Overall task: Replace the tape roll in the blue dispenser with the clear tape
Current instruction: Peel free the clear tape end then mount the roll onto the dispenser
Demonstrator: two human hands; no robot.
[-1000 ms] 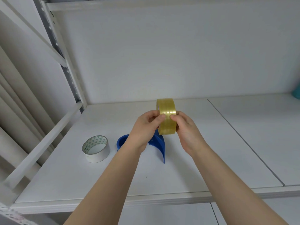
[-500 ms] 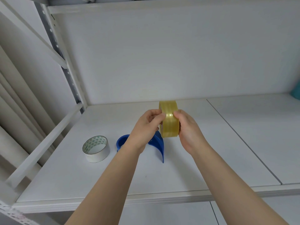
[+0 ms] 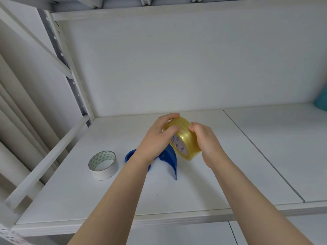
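Observation:
Both hands hold the clear, yellowish tape roll (image 3: pixel 186 138) in the air above the white shelf (image 3: pixel 194 191). My left hand (image 3: pixel 157 138) grips its upper left rim, and my right hand (image 3: pixel 207 144) clasps its right side. The roll is tilted, so its printed inner core faces left and down. The blue dispenser (image 3: pixel 169 158) lies on the shelf just below the roll, partly hidden by my left wrist. A white tape roll (image 3: pixel 103 165) with a green-patterned core lies flat on the shelf to the left of the dispenser.
A white back wall (image 3: pixel 177 68) closes the shelf bay. A perforated metal upright (image 3: pixel 70 76) and slanted rails stand on the left. A teal object (image 3: pixel 321 101) shows at the far right edge. A seam (image 3: pixel 261 154) divides the shelf boards.
The clear roll has tilted from upright and edge-on to slanted, showing its inner core. My left hand has shifted up over its top rim, and both hands have moved a little to the right.

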